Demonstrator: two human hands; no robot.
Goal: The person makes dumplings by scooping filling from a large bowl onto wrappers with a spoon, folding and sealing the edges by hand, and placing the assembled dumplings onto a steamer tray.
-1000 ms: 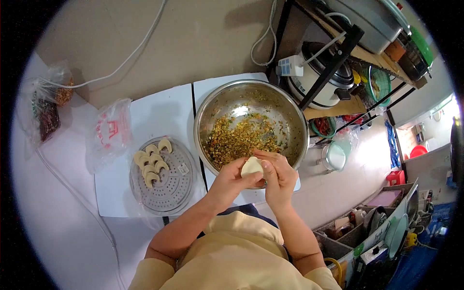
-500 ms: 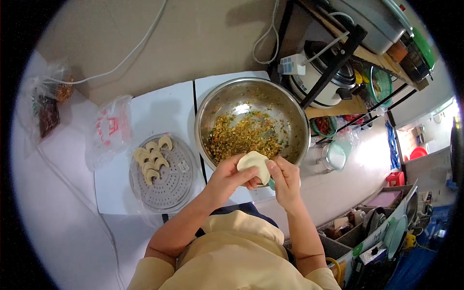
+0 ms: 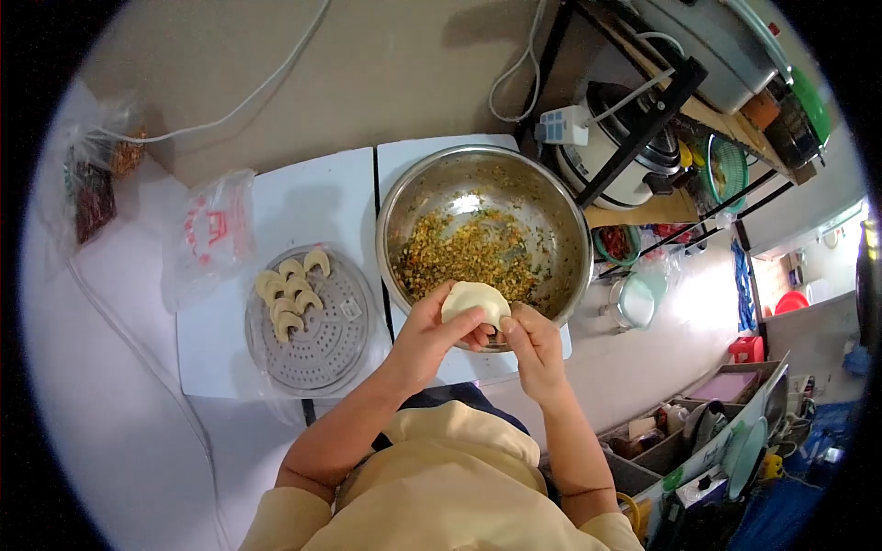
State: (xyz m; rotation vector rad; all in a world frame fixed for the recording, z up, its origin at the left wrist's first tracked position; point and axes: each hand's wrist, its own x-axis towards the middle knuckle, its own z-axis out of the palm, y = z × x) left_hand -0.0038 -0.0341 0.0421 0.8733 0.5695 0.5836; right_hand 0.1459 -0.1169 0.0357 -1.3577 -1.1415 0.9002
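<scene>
A pale dumpling wrapper (image 3: pixel 475 300), bulging into a folded half-round, is held over the near rim of a large steel bowl (image 3: pixel 577 197). My left hand (image 3: pixel 429 332) grips it from the left, thumb laid across its front. At its right edge, my right hand (image 3: pixel 533 342) pinches the dough between thumb and fingers. Chopped filling (image 3: pixel 464 250), yellow-brown with green bits, covers the bowl's bottom. To the left, several crescent dumplings (image 3: pixel 296 286) sit on a round perforated steamer tray (image 3: pixel 322 363). Whatever filling is inside the wrapper is hidden.
Left of the bowl, a clear plastic bag (image 3: pixel 216 225) with red print lies on the white table (image 3: pixel 322 202). A rack at the right holds a rice cooker (image 3: pixel 606 170) and a power strip (image 3: pixel 562 126). Boxes of kitchen goods (image 3: pixel 680 427) stand lower right.
The wrapper has gone from a flatter, upright disc to a folded half-round. My right fingers have moved slightly lower along its right edge. The view has shifted a little.
</scene>
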